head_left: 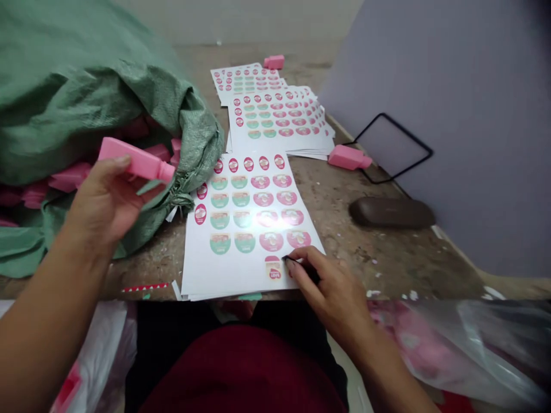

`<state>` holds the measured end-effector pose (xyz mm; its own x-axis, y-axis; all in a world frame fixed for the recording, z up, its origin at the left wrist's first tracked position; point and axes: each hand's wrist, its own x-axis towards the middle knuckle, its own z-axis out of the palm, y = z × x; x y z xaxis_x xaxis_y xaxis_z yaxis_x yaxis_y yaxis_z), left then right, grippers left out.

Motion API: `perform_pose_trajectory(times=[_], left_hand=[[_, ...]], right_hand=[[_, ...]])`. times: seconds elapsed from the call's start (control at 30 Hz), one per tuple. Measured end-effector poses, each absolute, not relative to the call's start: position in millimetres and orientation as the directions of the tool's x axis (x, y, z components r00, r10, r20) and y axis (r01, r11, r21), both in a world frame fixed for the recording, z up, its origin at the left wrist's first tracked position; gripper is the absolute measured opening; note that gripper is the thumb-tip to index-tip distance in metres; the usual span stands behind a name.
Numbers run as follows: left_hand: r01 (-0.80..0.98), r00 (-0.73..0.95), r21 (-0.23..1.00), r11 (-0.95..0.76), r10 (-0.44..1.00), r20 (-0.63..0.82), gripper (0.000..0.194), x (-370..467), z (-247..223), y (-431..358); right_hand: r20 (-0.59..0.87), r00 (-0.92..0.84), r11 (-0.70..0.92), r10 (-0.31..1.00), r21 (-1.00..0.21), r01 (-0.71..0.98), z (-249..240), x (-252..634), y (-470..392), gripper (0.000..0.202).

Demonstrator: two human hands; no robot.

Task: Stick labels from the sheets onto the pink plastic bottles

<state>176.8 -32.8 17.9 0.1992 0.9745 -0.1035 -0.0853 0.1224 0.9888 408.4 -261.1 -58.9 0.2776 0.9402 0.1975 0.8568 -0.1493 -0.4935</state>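
My left hand [105, 192] grips a pink plastic bottle [133, 159], tilted with its neck pointing right, beside the mouth of a green woven sack [198, 123]. More pink bottles [71, 176] lie inside the sack. On the table in front of me is a sheet of stickers [241, 275] with rows of green and pink labels. My right hand [329, 281] is at its lower right corner, pinching a small dark pointed tool [287, 258], mostly hidden by the fingers. Its tip is close to a separate label [272, 268] marked "BABY".
Stacked sticker sheets [279, 143] lie farther back. One pink bottle [346, 157] lies to their right, another [274, 62] behind. A brown case [391, 212] and a black wire frame [394, 123] stand by the grey panel [465, 126]. Plastic bags [456, 350] hang below the table edge.
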Motion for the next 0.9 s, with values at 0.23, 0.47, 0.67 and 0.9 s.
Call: perform_pose_trajectory(times=[0.23,0.47,0.67,0.9], left_hand=[[-0.182,0.556,0.702,0.688,0.661,-0.503,0.029,227.4,-7.2,-113.4],[-0.142,0.59,0.668,0.73,0.604,-0.536,0.051,248.0,-37.0,-134.2],[-0.142,0.591,0.66,0.738,0.598,-0.541,0.043,248.7,-38.0,-136.6],[-0.193,0.567,0.618,0.762,0.6,-0.564,0.04,248.0,-40.7,-134.2]], right_hand=[[0.254,0.232,-0.119,0.939,-0.393,0.912,-65.1,407.6,-259.3,0.011],[0.306,0.225,-0.121,0.925,-0.322,0.939,-65.5,402.3,-257.5,0.018],[0.264,0.26,-0.152,0.929,-0.369,0.917,-64.3,403.9,-254.4,0.018],[0.166,0.303,-0.193,0.938,-0.477,0.858,-60.8,408.4,-253.7,0.018]])
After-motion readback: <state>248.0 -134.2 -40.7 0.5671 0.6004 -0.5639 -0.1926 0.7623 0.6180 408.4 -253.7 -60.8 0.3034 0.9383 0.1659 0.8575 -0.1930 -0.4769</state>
